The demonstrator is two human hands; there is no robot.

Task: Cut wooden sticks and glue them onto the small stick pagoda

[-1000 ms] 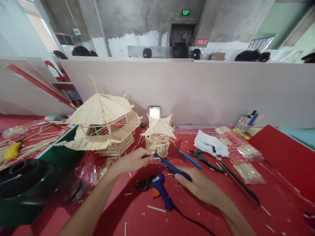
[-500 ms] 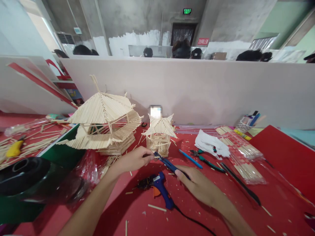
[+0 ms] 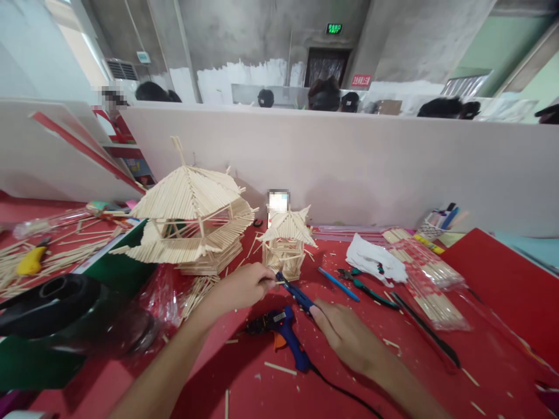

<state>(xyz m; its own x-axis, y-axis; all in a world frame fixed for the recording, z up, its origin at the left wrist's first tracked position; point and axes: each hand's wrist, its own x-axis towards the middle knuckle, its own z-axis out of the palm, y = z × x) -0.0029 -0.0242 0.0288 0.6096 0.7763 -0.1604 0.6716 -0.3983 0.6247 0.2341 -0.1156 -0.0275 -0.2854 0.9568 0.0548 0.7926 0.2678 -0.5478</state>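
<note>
My right hand [image 3: 345, 331] is closed around a long blue tool [image 3: 301, 298] that looks like pliers; its tip points up and left. At that tip, my left hand [image 3: 248, 285] pinches a short wooden stick [image 3: 280, 283], mostly hidden by the fingers. Just behind the hands stands a small pavilion model [image 3: 283, 250] made of thin sticks. A larger stick pavilion [image 3: 192, 227] is to the left, with a tiered roof. Below my hands, a blue hot glue gun [image 3: 286, 337] lies on the red table [image 3: 340, 390].
On the right lie a blue pen [image 3: 338, 284], green-handled pliers [image 3: 371, 289], a white cloth [image 3: 375, 259], bagged sticks [image 3: 437, 299] and a dark strip [image 3: 425, 329]. A dark transparent container [image 3: 87, 320] is at left. Stick offcuts dot the table; a white partition [image 3: 393, 163] rises behind.
The view has shifted slightly. Both hands stay together at the tool's tip, and the tool has turned a little in my right hand.
</note>
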